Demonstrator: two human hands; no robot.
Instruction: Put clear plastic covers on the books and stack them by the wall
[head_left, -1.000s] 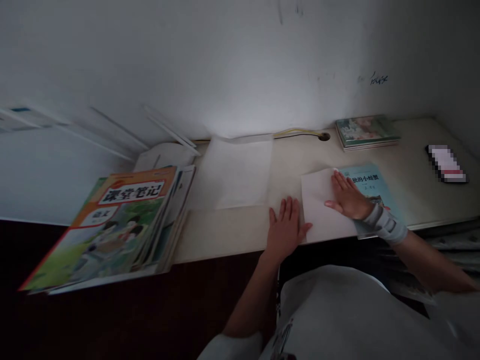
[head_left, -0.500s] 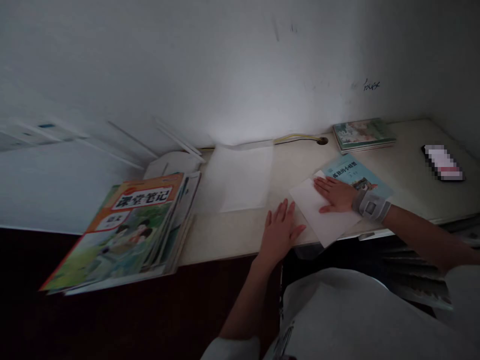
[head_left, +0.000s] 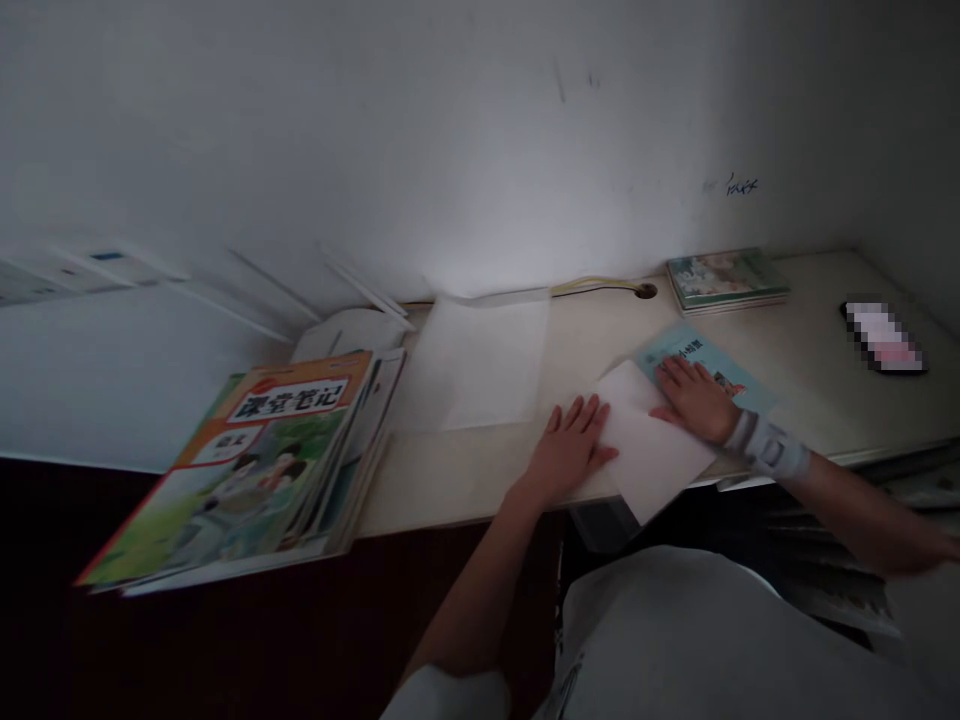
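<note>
A light blue book (head_left: 739, 372) with a picture on its cover lies at a slant on the desk. Against its left side is a white sheet (head_left: 649, 445), one corner jutting past the desk's front edge; whether it belongs to the book I cannot tell. My right hand (head_left: 699, 400), a grey band on its wrist, rests flat over the book's cover, thumb reaching onto the white sheet. Fingers spread, my left hand (head_left: 571, 450) lies at the sheet's left edge. Below that edge hangs a clear, plastic-looking piece (head_left: 600, 522).
At the left is a stack of books and magazines (head_left: 262, 460). A translucent sheet (head_left: 480, 360) lies in the middle of the desk (head_left: 450, 480). Near the wall sit green books (head_left: 727, 278) and a cable hole (head_left: 646, 291); a phone (head_left: 885, 338) is at the right.
My right hand has slid right, off most of the white sheet and onto the blue book. My left hand has shifted slightly right, to the sheet's edge.
</note>
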